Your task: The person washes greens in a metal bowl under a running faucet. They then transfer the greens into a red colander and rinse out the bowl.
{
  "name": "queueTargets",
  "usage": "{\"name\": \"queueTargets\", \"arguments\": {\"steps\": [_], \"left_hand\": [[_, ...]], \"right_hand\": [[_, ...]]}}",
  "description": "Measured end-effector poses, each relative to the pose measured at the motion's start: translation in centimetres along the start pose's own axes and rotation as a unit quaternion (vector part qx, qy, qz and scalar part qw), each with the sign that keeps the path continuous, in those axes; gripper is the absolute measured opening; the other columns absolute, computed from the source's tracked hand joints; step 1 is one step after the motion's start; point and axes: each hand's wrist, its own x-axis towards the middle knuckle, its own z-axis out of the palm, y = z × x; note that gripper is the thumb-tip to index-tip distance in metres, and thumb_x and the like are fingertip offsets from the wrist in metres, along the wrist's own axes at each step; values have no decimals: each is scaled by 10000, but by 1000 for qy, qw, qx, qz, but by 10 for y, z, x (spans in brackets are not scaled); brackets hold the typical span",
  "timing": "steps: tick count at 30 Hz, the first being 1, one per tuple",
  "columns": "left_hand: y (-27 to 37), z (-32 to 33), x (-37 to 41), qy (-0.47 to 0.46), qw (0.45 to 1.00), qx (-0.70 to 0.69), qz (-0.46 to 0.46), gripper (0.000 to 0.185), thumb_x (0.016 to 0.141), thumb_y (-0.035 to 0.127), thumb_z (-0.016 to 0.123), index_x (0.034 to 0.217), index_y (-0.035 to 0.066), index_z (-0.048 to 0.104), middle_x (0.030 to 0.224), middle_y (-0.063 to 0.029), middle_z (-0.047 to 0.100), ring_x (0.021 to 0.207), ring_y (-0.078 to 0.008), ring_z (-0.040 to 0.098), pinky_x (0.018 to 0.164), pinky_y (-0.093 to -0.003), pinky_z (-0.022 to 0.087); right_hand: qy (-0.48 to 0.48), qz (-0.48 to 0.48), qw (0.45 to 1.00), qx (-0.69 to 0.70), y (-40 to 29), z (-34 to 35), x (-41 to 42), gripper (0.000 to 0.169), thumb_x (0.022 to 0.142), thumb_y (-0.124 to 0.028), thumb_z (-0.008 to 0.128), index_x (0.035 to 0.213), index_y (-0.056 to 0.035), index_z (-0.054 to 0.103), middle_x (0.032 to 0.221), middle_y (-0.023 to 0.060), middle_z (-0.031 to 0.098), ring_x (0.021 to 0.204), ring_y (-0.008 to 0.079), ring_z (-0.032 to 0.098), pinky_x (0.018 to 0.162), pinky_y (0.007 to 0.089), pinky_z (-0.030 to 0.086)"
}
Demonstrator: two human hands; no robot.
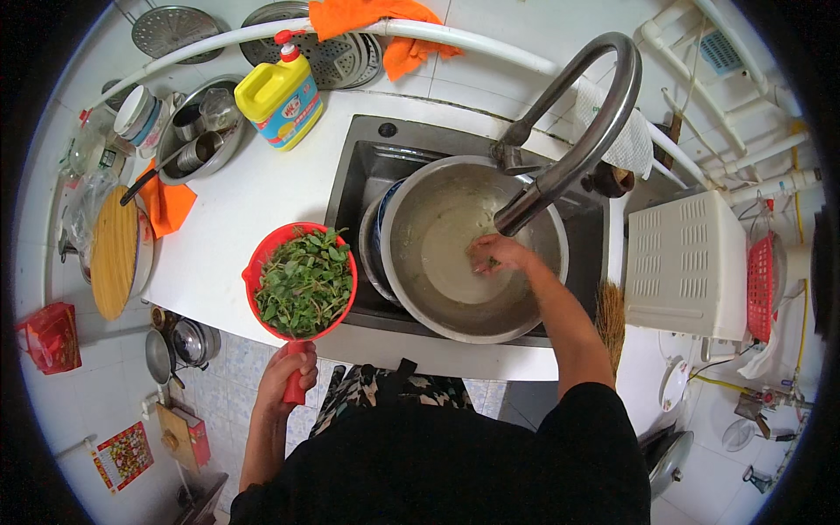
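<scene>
My left hand (289, 371) is closed around the handle of a red plastic dipper (351, 289). Leafy green stems (305, 282) fill the dipper to its rim, and it is held at the counter's front edge, left of the sink. My right hand (495, 254) reaches into a large metal basin (410, 289), its fingers in cloudy water (453, 279). A bit of green shows by those fingers; whether they grip it is unclear. The basin sits over the dark sink (584, 262), partly covering another bowl (371, 256) there.
A curved metal faucet (610, 118) arches over the basin's far right side. On the counter stand a yellow detergent jug (279, 98), a metal bowl of utensils (233, 141) and a wooden lid (113, 256). A straw brush (610, 321) and a beige appliance (686, 262) are right of the sink.
</scene>
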Motion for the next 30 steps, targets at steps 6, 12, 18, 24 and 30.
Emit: {"name": "queueTargets", "arguments": {"steps": [6,12,18,24,30], "left_hand": [[2,9,6,-12,1000,12,-14,212,748,63,492,942,-16,465,603,-33,417,420,-107,376,399,-211,312],[3,12,5,-29,997,74,-16,201,753,56,494,939,-9,459,613,-30,436,435,-110,401,416,-215,332],[-8,27,19,-108,988,95,-53,208,745,53,514,936,2,449,615,-20,452,453,-97,434,416,-208,339],[-23,50,44,-175,973,122,-89,201,762,65,516,936,4,437,624,-14,451,462,-97,441,421,-207,346],[-34,69,57,-210,961,145,-109,202,771,74,502,944,5,423,635,-16,453,478,-96,448,426,-202,350]], "right_hand": [[-20,-51,998,10,8,29,-7,253,866,-277,477,786,-52,563,606,-19,468,481,66,412,401,214,312],[56,-178,966,180,-55,47,-90,220,860,-255,476,769,-62,533,597,-18,441,464,81,391,404,220,301],[298,-105,793,-521,43,37,-64,144,859,-160,424,909,-45,495,794,163,595,677,325,588,560,429,441],[490,-288,776,-274,-84,104,-201,164,821,-75,450,972,-63,515,801,180,583,770,351,574,645,416,451],[535,-644,540,-92,-124,171,-282,160,874,-70,360,794,-66,499,746,83,481,700,205,500,638,280,427]]}}
